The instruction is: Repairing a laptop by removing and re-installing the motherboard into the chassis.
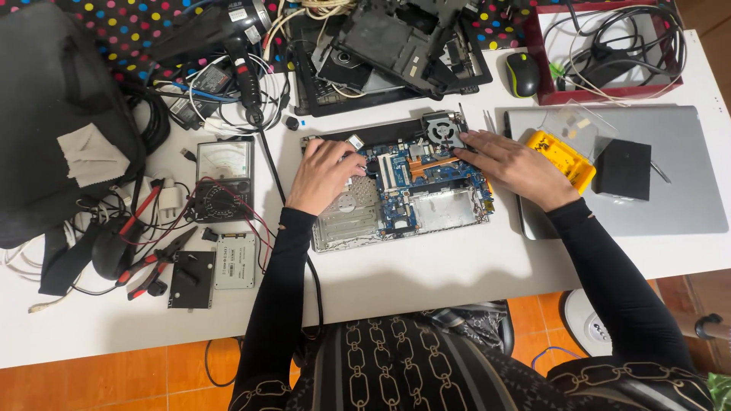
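Blue circuit board inside an opened silver laptop base (403,199) sits at table centre. Left hand (324,175) rests flat on its nine-o'clock side, fingers loosely spread. Right hand (518,167) lies spread at three o'clock, fingertips touching the black cooling fan (444,129).

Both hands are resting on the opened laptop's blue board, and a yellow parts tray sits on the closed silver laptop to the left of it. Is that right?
Not quite. The head view shows the closed silver laptop, with the yellow parts tray on it, to the right of the opened laptop, not the left. The left hand and right hand do rest on the blue board.
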